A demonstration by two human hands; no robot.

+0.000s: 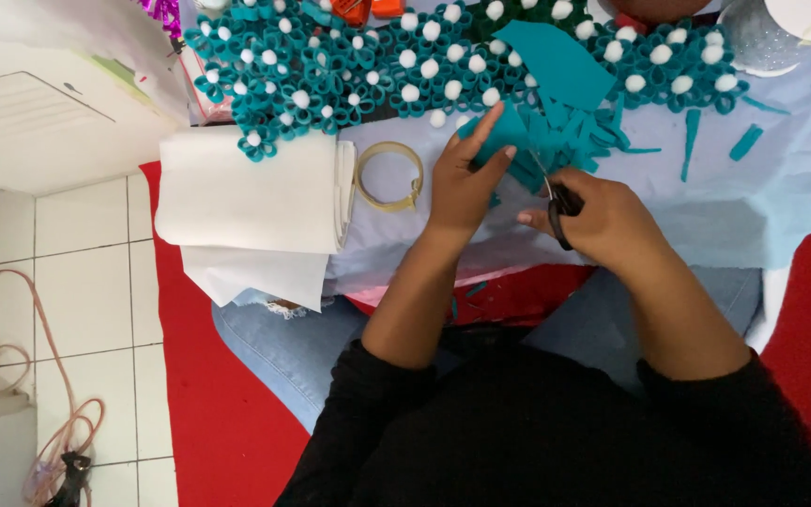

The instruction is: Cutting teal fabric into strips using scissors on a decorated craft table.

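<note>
My left hand (pixel 466 183) pinches a piece of teal felt (pixel 504 136) over a pale blue sheet (pixel 753 202) on my lap. My right hand (pixel 603 216) grips black-handled scissors (pixel 556 197), whose blades point up into the felt. Teal felt strips (pixel 579 127) and a bigger teal sheet (pixel 556 61) lie just beyond both hands. Several teal felt flowers with white pompom centres (pixel 330 66) spread across the far side.
A folded stack of white fabric (pixel 251 192) lies to the left, with a roll of clear tape (pixel 389 176) beside it. A red mat (pixel 218 413) covers white floor tiles (pixel 86 300). A pinkish cable (pixel 58 432) loops at the lower left. A silver round object (pixel 757 38) sits top right.
</note>
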